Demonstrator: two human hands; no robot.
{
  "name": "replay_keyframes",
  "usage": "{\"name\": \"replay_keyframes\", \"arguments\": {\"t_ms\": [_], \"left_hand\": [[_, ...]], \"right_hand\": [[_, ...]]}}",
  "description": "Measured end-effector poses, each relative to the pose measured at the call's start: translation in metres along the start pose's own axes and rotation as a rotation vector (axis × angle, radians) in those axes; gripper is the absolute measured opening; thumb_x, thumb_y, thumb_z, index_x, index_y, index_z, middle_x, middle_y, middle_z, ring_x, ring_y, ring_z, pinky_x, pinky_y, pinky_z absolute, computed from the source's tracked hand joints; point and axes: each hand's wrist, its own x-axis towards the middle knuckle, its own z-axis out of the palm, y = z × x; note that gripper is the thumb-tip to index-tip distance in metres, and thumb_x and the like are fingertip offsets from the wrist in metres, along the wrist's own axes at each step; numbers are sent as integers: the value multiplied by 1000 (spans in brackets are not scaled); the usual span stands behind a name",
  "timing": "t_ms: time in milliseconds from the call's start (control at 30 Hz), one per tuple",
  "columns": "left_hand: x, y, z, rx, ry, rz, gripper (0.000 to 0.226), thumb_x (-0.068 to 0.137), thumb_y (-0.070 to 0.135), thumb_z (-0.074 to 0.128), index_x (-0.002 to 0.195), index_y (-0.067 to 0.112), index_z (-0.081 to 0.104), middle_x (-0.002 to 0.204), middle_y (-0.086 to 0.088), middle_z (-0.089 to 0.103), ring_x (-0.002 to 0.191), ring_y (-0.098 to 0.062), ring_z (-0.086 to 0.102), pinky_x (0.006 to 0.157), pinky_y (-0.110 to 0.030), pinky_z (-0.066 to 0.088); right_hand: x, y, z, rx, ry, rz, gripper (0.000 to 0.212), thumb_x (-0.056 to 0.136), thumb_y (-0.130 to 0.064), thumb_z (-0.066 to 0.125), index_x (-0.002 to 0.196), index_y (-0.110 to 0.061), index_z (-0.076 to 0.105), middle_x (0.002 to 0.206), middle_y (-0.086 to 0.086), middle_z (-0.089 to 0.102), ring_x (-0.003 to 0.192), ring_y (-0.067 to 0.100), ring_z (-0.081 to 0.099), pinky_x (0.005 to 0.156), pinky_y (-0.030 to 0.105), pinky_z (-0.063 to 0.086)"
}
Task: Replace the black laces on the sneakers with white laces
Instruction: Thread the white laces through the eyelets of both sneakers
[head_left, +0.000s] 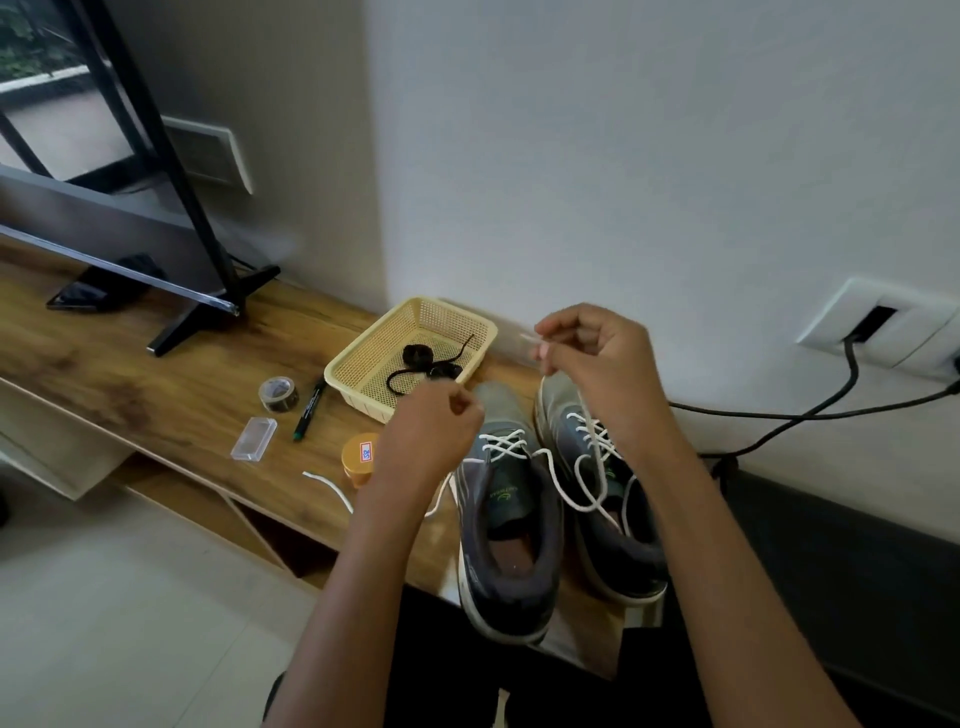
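Table (171, 395), near edge: I see the left sneaker (506, 545) and right sneaker (618, 551) side by side, white laces (563, 488) part-threaded.
Left hand (436, 423): fingers curled; I cannot tell what it holds.
Right hand (597, 358): raised, pinching a white lace end.
Behind: basket (363, 348) holding black laces (418, 358).

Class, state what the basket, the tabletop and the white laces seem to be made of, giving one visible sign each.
Basket: likely moulded plastic, pale yellow, matte; fine regular mesh holes.
Tabletop: wood or wood-look laminate, slight sheen; brown grain pattern.
White laces: probably woven textile cord; limp curves.
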Motion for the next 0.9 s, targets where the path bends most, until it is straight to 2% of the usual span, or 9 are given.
{"name": "replay_keyframes", "arguments": {"t_ms": [67,167,267,367,467,567,633,767,900], "left_hand": [[1,-23,18,66,-98,-92,18,90,29,59,73,22,61,88,-4,70,84,-21,64,82,-37,53],[-6,-37,33,130,-187,-136,23,84,46,64,79,23,62,90,0,67,90,-21,63,83,-38,53],[-9,-40,34,167,-167,-117,24,80,50,68,82,26,63,87,6,61,89,-16,61,79,-33,52],[-9,-41,33,116,-168,-79,19,84,41,67,88,22,68,85,4,64,84,-15,62,74,-30,51],[-7,-46,33,20,-180,-80,20,89,31,63,95,13,71,89,-5,70,85,-21,67,82,-39,54],[-4,-49,33,-43,-218,-107,20,94,20,56,98,7,71,95,-13,70,88,-27,67,87,-46,53],[-1,-52,32,-113,-240,-131,20,95,13,53,99,2,70,97,-16,70,89,-30,67,88,-46,52],[0,-54,32,-240,-235,-179,19,95,3,51,103,-5,66,94,-17,65,84,-27,64,82,-36,55],[0,-54,33,-271,-216,-201,17,93,5,55,103,-2,66,94,-14,63,88,-24,60,91,-39,50]], "right_hand": [[-3,20,7,-126,-69,85,23,82,4,64,85,-18,69,81,0,67,72,9,61,72,17,50],[-10,42,16,-342,-174,144,13,82,-1,65,89,-9,73,80,-4,67,69,2,57,67,7,45],[-13,57,24,-560,-265,157,9,80,-7,66,81,-13,73,79,-4,66,78,11,62,79,28,52],[-15,62,29,-683,-305,144,10,78,-12,66,76,-21,71,82,-4,69,84,15,64,89,41,49],[-18,67,32,-727,-320,131,12,78,-12,67,78,-23,71,85,-5,70,88,17,63,94,46,45],[-20,73,33,-735,-295,102,10,80,-13,67,82,-22,72,88,-5,71,94,16,62,97,43,41],[-20,76,34,-769,-287,69,10,83,-16,65,86,-22,72,93,-6,71,102,16,57,101,37,32],[-23,80,42,-867,-304,10,11,87,-22,62,93,-24,71,105,-8,65,115,16,39,92,33,17],[-25,85,48,-902,-268,-37,10,84,-25,65,91,-24,72,116,-12,56,120,19,30,92,33,14]]}}
